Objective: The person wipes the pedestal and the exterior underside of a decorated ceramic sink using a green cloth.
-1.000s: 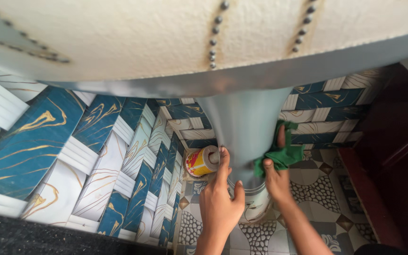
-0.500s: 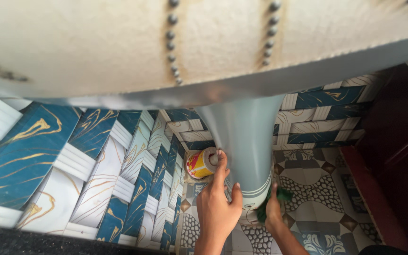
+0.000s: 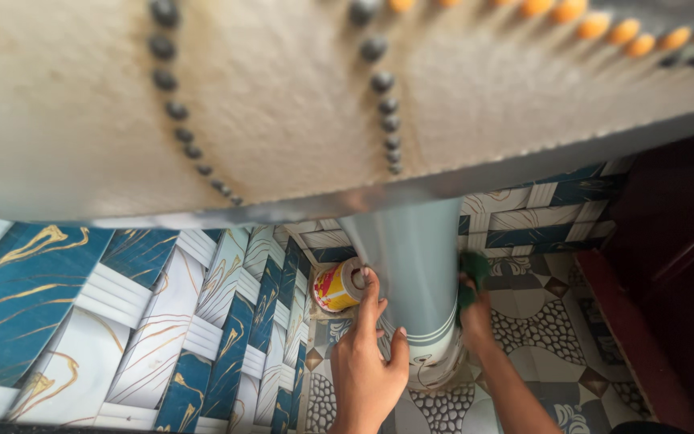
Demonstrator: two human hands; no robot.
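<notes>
— Grey-blue ceramic, that pedestal (image 3: pixel 415 273); it drops from under the big pale basin (image 3: pixel 283 104) that fills the top of the head view. See the hands on it?

— Both of them. The left hand (image 3: pixel 369 354) lies flat against the pedestal's left side, fingers spread wide and pointing up, thumb out toward the column. It grips nothing — it only rests there.

— And the other?

— The right hand (image 3: pixel 474 317) is on the column's right side, closed around a green cloth (image 3: pixel 470 277) bunched up and pressed to the ceramic, about halfway down the visible stem. The cloth sits above the knuckles, touching the pedestal's edge.

— What is that round thing behind the left fingers?

— A small tin (image 3: pixel 337 285), yellow and red with a pale lid, lying on its side on the floor just beside the column, in the corner where the wall meets the floor. The fingertips of the left hand are near it; I cannot tell whether they touch.

— The wall is loud.

— Blue and white wall tiles (image 3: pixel 122 313) with gold veins, set in a slanting weave, running down the left. The floor tiles (image 3: pixel 532 321) are grey and patterned with pebbles and diamonds. Dark red wood (image 3: pixel 668 265) stands at the far right. Rows of dark beads (image 3: pixel 186 120) cross the basin's underside, and orange beads (image 3: pixel 628 28) near the top right.
</notes>
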